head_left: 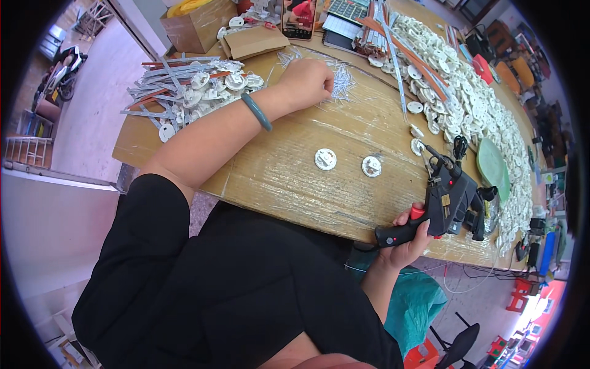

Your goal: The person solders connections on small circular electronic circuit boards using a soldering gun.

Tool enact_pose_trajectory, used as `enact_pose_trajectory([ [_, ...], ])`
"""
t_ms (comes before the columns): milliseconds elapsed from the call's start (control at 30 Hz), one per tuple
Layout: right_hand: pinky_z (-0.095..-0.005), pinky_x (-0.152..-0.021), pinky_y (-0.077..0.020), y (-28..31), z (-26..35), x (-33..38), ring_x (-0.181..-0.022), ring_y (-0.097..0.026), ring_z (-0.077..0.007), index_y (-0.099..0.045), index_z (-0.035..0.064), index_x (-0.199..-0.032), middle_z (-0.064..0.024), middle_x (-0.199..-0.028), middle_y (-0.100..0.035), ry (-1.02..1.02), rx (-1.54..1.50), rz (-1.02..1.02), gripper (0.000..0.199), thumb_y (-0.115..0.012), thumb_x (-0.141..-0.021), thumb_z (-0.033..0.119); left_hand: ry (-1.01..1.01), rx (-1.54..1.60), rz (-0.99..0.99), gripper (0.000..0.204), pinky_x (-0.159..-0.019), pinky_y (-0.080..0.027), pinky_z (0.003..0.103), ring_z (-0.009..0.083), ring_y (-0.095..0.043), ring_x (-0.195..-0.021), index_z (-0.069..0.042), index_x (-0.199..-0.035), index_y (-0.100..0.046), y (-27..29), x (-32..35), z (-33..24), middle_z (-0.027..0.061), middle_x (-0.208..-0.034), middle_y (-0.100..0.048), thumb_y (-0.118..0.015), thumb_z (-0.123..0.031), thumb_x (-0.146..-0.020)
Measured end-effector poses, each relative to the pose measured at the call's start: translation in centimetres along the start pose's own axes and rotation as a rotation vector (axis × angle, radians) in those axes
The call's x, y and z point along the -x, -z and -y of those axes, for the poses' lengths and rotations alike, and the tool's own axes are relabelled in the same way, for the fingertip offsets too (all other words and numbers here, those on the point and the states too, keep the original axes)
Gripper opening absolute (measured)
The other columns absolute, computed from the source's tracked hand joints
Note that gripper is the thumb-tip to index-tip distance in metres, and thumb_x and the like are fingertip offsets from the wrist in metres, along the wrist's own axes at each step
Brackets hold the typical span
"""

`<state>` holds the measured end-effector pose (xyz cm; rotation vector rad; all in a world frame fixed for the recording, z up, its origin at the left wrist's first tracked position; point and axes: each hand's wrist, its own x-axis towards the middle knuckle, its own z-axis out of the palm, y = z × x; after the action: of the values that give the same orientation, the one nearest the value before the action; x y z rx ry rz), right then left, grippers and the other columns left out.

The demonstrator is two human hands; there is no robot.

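Left hand [307,85] at a heap of thin white slivers [345,83], right hand [404,252] on a black pistol-shaped tool [447,209]

From the left, flat grey and orange strips [147,98] lie tangled on a wood-coloured tabletop covered in clear film [270,175], with round white plastic pieces [190,98] piled among them. A person in a black short-sleeved top [246,295] reaches the left arm across, a grey-green bangle [256,112] near the wrist. The left hand is curled over at the heap; its fingertips are hidden, so I cannot tell whether they pinch a sliver.

In the middle, nearer the body, 2 white plastic discs with raised fittings [326,159] lie apart from each other.

Farther right, the right hand is wrapped around the tool's handle, fingers near its red trigger [417,212]. The nozzle points away from the body, near another white disc. Beyond are a pale green plastic dish [491,161] and a long mound of white round parts [485,107].

The step in hand appears to be picking from the heap, tool at the ready. The next move seems to call for a light fingertip pinch, parting 1 sliver from the rest, with the nozzle kept clear of the left fingers.
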<state>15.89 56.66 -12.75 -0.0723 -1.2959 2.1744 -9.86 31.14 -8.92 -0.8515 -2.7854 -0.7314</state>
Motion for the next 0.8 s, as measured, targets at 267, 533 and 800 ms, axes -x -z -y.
enact_pose_trajectory([
  [267,-0.0279,-0.064,-0.0492,0.1,0.0,0.1,-0.076,-0.057,-0.0167,-0.047,-0.0035,-0.128,-0.0165,-0.113,-0.061,0.000,-0.001,0.005,0.036,-0.048,-0.104,0.023,-0.089,0.031,-0.070,0.009,-0.076,-0.051,0.045,0.0311,-0.065,-0.087,-0.009,-0.078,-0.069,0.2,0.1,-0.2,0.0103,-0.084,-0.068,-0.073,-0.017,-0.077],
  [533,-0.0290,-0.059,-0.0528,0.1,-0.1,0.1,-0.072,-0.059,-0.0190,-0.048,-0.0064,-0.124,-0.0199,-0.111,-0.060,-0.006,-0.052,-0.042,0.032,-0.050,-0.102,0.017,-0.095,0.122,-0.129,0.010,-0.070,-0.050,0.041,0.0314,-0.064,-0.080,-0.006,-0.091,-0.065,1.2,1.4,-0.5,0.0129,-0.084,-0.067,-0.068,-0.014,-0.086],
  [800,-0.0306,-0.067,-0.0475,0.5,-0.3,-0.3,-0.078,-0.056,-0.0166,-0.048,-0.0052,-0.126,-0.0164,-0.113,-0.060,-0.006,0.051,-0.004,0.037,-0.046,-0.104,0.026,-0.186,0.002,-0.132,0.012,-0.072,-0.050,0.042,0.0321,-0.064,-0.082,-0.003,-0.090,-0.063,0.9,2.6,0.7,0.0129,-0.084,-0.066,-0.068,-0.012,-0.085],
])
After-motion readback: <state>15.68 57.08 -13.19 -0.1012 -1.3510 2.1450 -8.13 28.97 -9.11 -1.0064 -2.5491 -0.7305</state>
